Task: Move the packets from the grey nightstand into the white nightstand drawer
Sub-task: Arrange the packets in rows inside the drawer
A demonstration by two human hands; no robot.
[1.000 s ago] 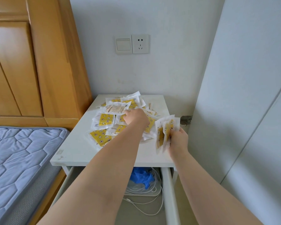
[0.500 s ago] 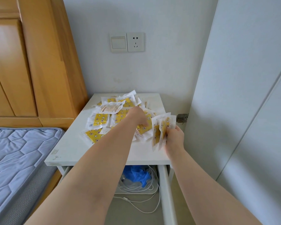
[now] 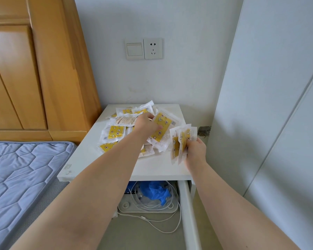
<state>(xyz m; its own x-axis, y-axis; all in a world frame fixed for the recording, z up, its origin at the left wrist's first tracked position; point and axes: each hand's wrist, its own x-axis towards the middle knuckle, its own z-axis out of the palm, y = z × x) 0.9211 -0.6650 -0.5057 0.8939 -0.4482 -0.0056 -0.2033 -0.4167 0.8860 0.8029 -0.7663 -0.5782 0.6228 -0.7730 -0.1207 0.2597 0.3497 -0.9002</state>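
Left hand: your left hand [image 3: 146,123] reaches out over the pile [image 3: 114,134], with its fingers curled on one packet [image 3: 161,129].
Packet: it sticks out from the right side of that hand, yellow face up and tilted. Its far end is raised and its near end hangs low over the heap.
Right hand: your right hand [image 3: 195,152] grips a bunch [image 3: 181,141] of packets. They stand upright and fanned out above your fingers, over the front right part of the nightstand [image 3: 161,168].
Packet to bunch: the lifted packet sits between your two hands, and its right edge is just beside the top of the bunch. You cannot tell whether they touch.
Pile: loose packets overlap across the back and middle of the top. Most show yellow, and one shows a pale printed side. Your left forearm crosses over the near edge of the heap.
Drawer: the drawer [image 3: 188,204] is pulled out toward you under the top, below both arms. It holds a crumpled blue wad [image 3: 155,192] and white cables [image 3: 170,230].
Around: a blue quilted mattress [image 3: 16,177] lies at your left, against a wooden headboard [image 3: 52,69]. A switch [image 3: 134,49] and a socket [image 3: 153,48] sit on the wall above the nightstand.
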